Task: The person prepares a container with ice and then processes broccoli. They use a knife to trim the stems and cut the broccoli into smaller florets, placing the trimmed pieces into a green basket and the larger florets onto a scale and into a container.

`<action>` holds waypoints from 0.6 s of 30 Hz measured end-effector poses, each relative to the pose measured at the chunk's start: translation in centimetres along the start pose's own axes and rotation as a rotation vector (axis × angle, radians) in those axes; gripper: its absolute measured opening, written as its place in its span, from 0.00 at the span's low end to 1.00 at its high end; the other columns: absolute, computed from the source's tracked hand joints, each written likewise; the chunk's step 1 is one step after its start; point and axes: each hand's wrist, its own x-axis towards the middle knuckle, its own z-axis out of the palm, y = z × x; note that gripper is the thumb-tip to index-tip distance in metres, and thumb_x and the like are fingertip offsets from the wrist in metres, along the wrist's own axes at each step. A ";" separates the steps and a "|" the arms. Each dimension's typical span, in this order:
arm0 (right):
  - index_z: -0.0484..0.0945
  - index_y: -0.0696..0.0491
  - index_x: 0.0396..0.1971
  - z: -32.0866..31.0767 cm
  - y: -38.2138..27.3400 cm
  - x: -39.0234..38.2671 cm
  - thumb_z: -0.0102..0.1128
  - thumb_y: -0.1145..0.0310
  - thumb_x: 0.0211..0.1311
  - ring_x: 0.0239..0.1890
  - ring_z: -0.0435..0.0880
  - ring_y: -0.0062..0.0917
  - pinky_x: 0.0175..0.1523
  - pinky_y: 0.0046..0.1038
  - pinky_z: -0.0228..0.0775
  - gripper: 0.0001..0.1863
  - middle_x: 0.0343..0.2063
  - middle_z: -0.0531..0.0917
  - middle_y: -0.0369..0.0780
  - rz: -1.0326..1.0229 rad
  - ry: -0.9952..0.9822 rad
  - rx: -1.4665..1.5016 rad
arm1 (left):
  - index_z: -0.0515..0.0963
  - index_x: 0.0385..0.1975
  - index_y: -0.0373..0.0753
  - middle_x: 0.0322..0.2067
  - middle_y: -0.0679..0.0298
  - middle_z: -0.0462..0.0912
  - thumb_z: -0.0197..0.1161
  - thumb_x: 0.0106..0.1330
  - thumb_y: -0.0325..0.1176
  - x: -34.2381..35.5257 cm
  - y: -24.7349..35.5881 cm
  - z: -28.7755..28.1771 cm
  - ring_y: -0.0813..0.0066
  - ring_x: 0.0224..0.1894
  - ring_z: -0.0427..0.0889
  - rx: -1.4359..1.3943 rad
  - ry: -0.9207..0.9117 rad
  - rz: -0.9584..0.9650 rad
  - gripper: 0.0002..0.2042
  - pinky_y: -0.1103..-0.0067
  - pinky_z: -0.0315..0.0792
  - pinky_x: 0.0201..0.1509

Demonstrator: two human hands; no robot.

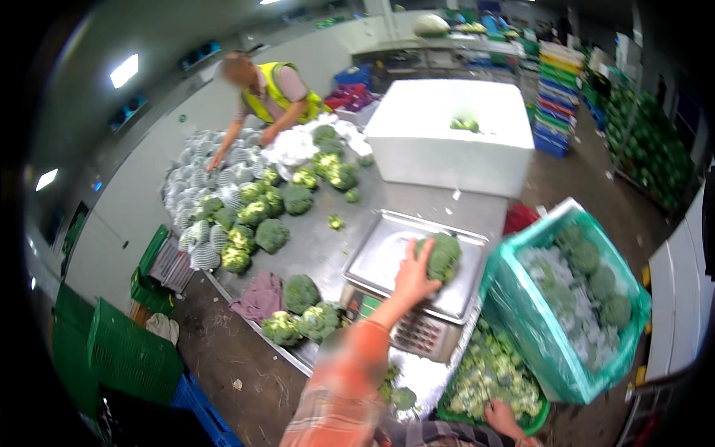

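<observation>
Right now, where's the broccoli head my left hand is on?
In the head view, the broccoli head sits on the scale's steel pan, right of centre, under your left hand, with the green-lined crate just to its right.

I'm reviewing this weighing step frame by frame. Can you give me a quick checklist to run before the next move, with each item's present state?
1. Left hand grips the green broccoli head: ok.
2. Broccoli head sits over the steel scale tray: ok.
3. Tray otherwise bare: ok.
4. Scale reading visible: cannot tell.
5. Right hand rests at the green basket of broccoli trimmings: ok.
6. Green-lined box open beside the scale: ok.
</observation>
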 end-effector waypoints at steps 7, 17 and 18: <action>0.73 0.59 0.44 1.2 0.5 0.3 0.47 0.59 0.60 0.43 0.75 0.48 0.49 0.44 0.66 0.20 0.39 0.76 0.56 0.058 -0.190 -0.105 | 0.57 0.59 0.32 0.51 0.53 0.69 0.66 0.48 0.36 2.9 -11.6 -4.0 0.64 0.51 0.72 -1.132 0.345 -0.337 0.37 0.72 0.69 0.54; 0.75 0.59 0.38 -0.7 0.4 2.2 0.50 0.67 0.57 0.25 0.78 0.43 0.33 0.35 0.69 0.13 0.21 0.78 0.50 0.093 -0.143 0.014 | 0.50 0.66 0.41 0.64 0.51 0.53 0.47 0.66 0.52 6.5 -13.6 -20.8 0.60 0.64 0.58 -0.577 0.679 -0.140 0.33 0.69 0.53 0.65; 0.75 0.59 0.38 -0.7 0.1 2.3 0.50 0.67 0.57 0.25 0.78 0.43 0.34 0.35 0.70 0.13 0.22 0.79 0.50 0.082 -0.164 0.000 | 0.50 0.65 0.41 0.63 0.50 0.56 0.46 0.66 0.53 6.3 -15.3 -19.8 0.58 0.65 0.56 -0.517 0.648 -0.075 0.33 0.67 0.53 0.66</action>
